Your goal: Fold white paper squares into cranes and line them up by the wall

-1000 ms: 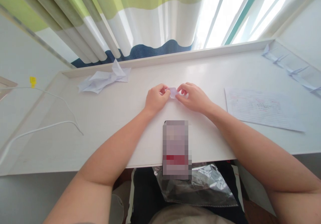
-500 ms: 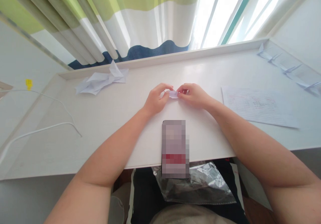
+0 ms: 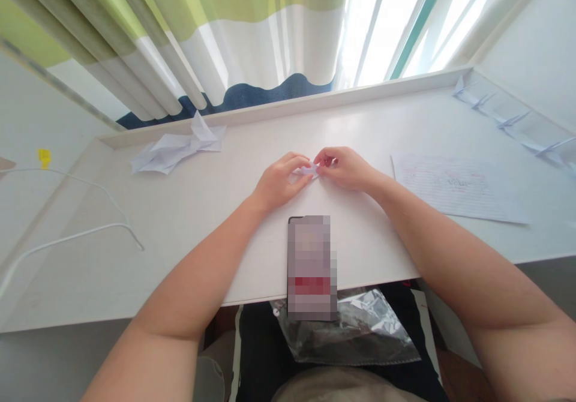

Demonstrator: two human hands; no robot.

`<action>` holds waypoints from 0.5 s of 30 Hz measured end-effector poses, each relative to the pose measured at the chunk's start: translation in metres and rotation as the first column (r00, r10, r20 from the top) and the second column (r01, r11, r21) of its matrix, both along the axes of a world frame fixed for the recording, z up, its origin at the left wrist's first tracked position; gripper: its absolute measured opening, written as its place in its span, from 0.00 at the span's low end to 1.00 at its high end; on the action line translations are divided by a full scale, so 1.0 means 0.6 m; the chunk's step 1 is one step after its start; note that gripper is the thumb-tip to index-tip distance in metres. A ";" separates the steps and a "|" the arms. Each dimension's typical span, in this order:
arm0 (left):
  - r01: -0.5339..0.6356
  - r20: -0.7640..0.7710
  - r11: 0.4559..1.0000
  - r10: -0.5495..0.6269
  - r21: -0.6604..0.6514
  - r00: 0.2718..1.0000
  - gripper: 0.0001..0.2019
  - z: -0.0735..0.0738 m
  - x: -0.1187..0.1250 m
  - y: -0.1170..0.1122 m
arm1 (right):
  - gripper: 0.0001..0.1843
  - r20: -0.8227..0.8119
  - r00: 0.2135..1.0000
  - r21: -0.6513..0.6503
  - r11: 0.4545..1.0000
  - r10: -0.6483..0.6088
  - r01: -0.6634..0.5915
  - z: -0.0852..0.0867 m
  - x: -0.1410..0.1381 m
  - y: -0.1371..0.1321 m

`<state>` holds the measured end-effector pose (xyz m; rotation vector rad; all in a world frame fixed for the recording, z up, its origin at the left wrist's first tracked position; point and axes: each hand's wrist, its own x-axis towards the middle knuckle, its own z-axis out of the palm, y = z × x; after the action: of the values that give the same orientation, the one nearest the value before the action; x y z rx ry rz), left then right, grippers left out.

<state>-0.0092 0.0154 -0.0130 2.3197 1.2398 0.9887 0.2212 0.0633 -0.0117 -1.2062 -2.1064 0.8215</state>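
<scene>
A small folded piece of white paper [image 3: 308, 171] is held just above or on the white desk [image 3: 252, 252], near its middle. My left hand [image 3: 282, 177] grips its left side between thumb and fingers. On its right side, my right hand [image 3: 342, 168] pinches the paper, fingers curled. Both hands partly cover it, so its full shape is hidden. Closer to me, a phone [image 3: 310, 264] with a blurred-out screen lies over the desk's front edge.
Crumpled or folded white papers [image 3: 173, 149] lie at the back left. At the right is a written sheet [image 3: 454, 186], with several folded paper pieces [image 3: 508, 120] behind it. A white cable [image 3: 85, 229] crosses the left side. A clear plastic bag [image 3: 360, 336] rests on my lap.
My left hand has shifted along the paper towards my right hand, its fingers now covering more of it. The whole view has moved slightly.
</scene>
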 end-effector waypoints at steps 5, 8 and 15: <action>-0.022 0.096 0.997 0.015 0.072 0.995 0.05 -0.010 0.000 0.009 | 0.09 0.022 0.999 0.071 0.996 0.045 -0.046 0.005 0.004 0.002; -0.048 0.094 0.997 0.041 0.068 0.995 0.05 -0.014 0.000 0.011 | 0.10 0.051 0.994 0.122 0.987 0.098 -0.104 0.004 0.009 0.005; -0.134 0.092 0.991 0.133 0.007 0.987 0.06 -0.016 0.005 0.008 | 0.10 0.128 0.972 0.180 0.959 0.196 -0.217 0.006 0.021 0.005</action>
<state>-0.0064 0.0201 -0.0225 2.1985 1.3698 1.1368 0.2340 0.0664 -0.0082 -0.9599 -2.3709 0.6334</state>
